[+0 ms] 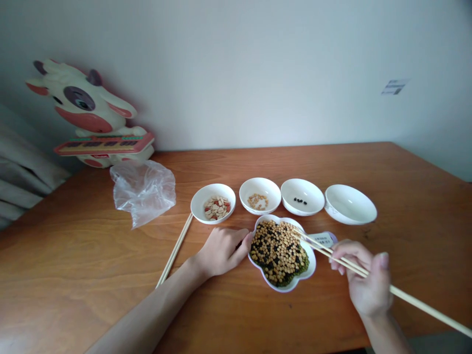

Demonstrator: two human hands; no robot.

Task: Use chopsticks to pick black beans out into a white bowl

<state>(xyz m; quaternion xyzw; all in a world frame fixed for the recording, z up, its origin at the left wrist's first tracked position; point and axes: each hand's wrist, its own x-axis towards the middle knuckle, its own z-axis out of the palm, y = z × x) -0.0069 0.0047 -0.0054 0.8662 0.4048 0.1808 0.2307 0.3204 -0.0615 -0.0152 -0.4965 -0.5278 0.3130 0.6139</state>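
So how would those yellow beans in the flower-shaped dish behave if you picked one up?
The yellow beans look roundish, so one would probably roll if pushed and might slip from the slim chopsticks. Being small, each is likely light. Heaped together in the dish, neighbours may shift too.

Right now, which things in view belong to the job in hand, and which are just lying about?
Likely in use:
Chopsticks in the right hand, tips at the beans
Flower-shaped dish, left hand at its rim
Four white bowls beyond it

Seemingly lying about:
Second chopstick pair
Plastic bag
Cow toy with keyboard
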